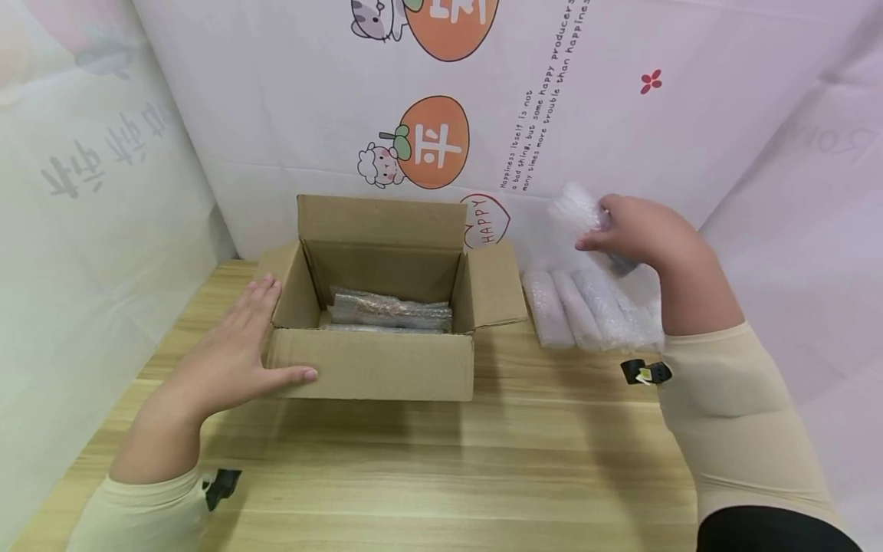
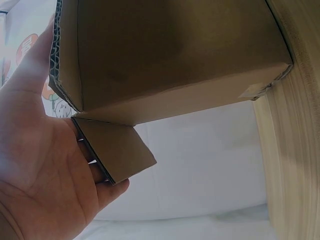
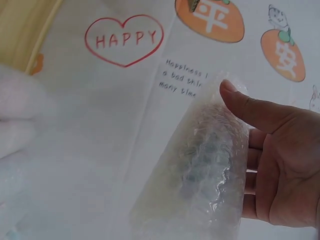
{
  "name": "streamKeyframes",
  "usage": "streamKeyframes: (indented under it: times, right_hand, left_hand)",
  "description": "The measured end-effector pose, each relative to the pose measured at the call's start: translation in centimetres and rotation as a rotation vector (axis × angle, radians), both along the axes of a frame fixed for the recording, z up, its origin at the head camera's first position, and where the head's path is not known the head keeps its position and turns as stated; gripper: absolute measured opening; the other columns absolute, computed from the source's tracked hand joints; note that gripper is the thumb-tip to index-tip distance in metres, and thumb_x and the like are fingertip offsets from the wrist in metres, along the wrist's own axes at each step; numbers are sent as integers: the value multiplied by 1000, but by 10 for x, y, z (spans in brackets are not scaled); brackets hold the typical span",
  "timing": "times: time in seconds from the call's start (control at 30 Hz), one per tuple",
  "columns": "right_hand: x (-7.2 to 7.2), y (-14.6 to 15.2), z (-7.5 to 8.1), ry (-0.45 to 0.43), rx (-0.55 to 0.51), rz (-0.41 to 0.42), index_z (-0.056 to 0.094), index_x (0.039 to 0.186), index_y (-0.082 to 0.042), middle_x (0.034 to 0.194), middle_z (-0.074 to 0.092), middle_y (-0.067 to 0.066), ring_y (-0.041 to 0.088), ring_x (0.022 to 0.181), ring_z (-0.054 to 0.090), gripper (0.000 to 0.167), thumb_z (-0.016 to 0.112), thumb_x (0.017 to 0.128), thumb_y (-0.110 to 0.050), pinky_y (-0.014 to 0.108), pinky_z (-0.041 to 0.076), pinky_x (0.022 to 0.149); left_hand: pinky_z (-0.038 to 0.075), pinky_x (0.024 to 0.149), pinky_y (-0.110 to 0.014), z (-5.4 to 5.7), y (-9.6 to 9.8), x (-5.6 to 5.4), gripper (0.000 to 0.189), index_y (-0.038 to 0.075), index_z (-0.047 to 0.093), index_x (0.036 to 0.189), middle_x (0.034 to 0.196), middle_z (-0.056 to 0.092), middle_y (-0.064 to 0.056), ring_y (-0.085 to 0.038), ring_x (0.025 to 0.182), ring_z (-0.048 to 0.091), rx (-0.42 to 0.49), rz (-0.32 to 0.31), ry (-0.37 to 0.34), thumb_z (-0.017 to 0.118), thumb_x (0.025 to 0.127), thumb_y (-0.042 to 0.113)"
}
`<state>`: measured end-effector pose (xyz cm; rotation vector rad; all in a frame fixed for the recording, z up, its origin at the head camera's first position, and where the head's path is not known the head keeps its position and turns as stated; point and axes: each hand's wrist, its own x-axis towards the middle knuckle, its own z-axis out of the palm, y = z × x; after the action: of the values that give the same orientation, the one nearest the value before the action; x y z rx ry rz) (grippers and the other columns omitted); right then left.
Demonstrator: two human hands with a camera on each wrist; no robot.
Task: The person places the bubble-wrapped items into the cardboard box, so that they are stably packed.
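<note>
An open cardboard box (image 1: 372, 364) stands on the wooden table, its flaps folded outward. Several bubble-wrapped packages (image 1: 389, 308) lie inside it. My left hand (image 1: 231, 353) rests against the box's left side, fingers straight along the left flap and thumb over the front flap. In the left wrist view the fingers reach behind the side flap (image 2: 117, 150). My right hand (image 1: 638, 230) grips a bubble-wrapped package (image 3: 205, 165) between thumb and fingers, raised above the table at the right. Something dark shows through the wrap.
Several more bubble-wrapped packages (image 1: 586, 310) lie side by side on the table to the right of the box. A white printed sheet (image 1: 586, 115) hangs behind, with white sheets along both sides. Bare wooden tabletop (image 1: 448, 468) shows in front of the box.
</note>
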<state>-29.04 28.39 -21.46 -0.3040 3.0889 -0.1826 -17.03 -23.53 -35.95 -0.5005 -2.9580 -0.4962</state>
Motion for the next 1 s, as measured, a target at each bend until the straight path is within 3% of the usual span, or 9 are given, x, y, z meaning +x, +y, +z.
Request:
streamKeyframes:
  times: [0.47,0.73,0.83,1.0]
  right_hand:
    - [1,-79,32,72,13,147,49,103,-9,83,54,8,25,76,55,44,70,88,-45,38,41,64]
    - [4,-127,38,70,27,232,53,130,-12,101,63,7,25,92,58,59,73,86,-45,43,46,81]
    - [3,-143,37,70,27,262,53,133,-13,105,63,6,24,94,59,60,74,86,-43,42,47,85]
    - [3,-169,33,54,13,332,58,112,-14,94,60,4,22,86,57,42,74,86,-43,37,46,75]
  left_hand:
    - [12,122,-55,-3,0,-2,127,16,-8,158,165,-9,-4,-30,153,-4,4,0,11,62,73,80]
    - [12,122,-56,-1,1,0,127,16,-7,158,165,-9,-5,-30,153,-4,6,1,9,63,73,79]
    - [13,122,-56,-1,1,0,127,16,-7,158,165,-9,-5,-31,153,-3,5,2,9,62,73,79]
    - [14,121,-58,-1,0,-1,127,16,-8,158,166,-9,-4,-30,153,-4,1,4,8,62,73,80]
